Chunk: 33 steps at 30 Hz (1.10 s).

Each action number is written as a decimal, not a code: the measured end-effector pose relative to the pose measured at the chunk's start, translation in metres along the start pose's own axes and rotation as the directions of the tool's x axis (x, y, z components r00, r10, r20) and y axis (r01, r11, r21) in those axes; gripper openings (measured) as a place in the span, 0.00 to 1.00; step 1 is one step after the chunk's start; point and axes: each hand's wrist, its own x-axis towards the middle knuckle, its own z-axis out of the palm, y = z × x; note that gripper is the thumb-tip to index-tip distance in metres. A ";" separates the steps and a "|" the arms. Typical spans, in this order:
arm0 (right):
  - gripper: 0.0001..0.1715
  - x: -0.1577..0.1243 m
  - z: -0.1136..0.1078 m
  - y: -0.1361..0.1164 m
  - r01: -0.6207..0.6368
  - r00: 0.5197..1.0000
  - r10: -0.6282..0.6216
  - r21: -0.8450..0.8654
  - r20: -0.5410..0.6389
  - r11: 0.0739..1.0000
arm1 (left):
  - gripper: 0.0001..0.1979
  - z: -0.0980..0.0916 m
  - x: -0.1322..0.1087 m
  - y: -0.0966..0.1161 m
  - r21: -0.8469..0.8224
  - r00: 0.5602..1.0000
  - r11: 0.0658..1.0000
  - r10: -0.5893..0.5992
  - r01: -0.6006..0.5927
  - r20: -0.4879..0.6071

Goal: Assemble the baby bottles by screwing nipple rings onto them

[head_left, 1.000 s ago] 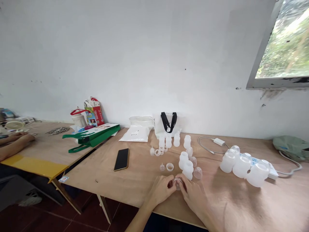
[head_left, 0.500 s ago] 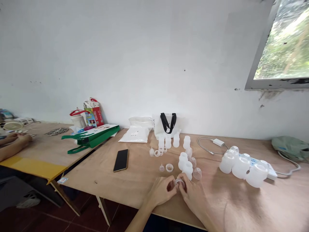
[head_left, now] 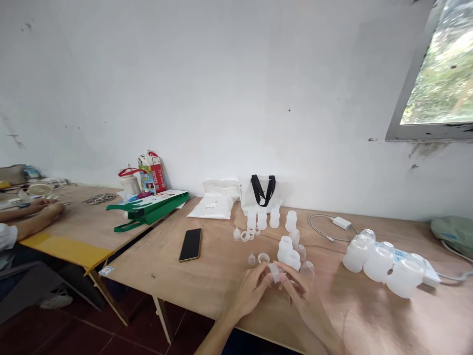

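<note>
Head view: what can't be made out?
All head view.
- Clear piece: too small, partly covered by fingers of left hand and right hand.
- Power strip: mostly hidden by white bottles.
- Grey-green cloth: cut off by right edge.
- Co-worker's arm: cut off by left edge.

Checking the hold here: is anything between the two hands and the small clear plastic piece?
Nothing visible. The left hand and the right hand both pinch the clear plastic piece directly with their fingertips. The white bottles stand just beyond the hands.

Black phone (head_left: 190, 244), green bag (head_left: 148, 209) (white bottles (head_left: 289, 249)), tan table (head_left: 207, 276).
</note>
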 end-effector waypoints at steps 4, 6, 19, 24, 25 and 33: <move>0.24 0.001 -0.032 -0.008 0.081 0.986 -0.093 -0.088 -0.141 0.993 | 0.18 0.011 -0.002 0.007 -0.028 0.999 0.999 -0.044 0.043 -0.030; 0.21 0.004 -0.054 -0.010 0.130 0.950 -0.173 -0.177 -0.259 0.976 | 0.16 0.018 -0.002 0.008 -0.039 0.996 0.996 -0.085 0.084 -0.021; 0.32 0.028 -0.059 0.027 -0.072 0.970 0.032 -0.159 -0.242 0.985 | 0.25 0.030 -0.005 -0.005 -0.040 0.993 0.995 -0.089 0.092 0.079; 0.27 0.025 -0.040 0.031 -0.045 0.997 0.037 -0.108 -0.072 0.993 | 0.35 0.029 -0.003 -0.009 -0.117 0.988 0.982 -0.140 0.148 0.070; 0.27 0.024 -0.038 0.032 -0.041 0.998 0.036 -0.109 -0.051 0.993 | 0.35 0.029 -0.003 -0.010 -0.124 0.989 0.982 -0.135 0.142 0.063; 0.26 0.025 -0.023 0.017 -0.031 0.999 0.031 0.019 0.007 0.999 | 0.34 0.030 -0.005 -0.011 -0.210 0.978 0.960 -0.202 0.188 -0.048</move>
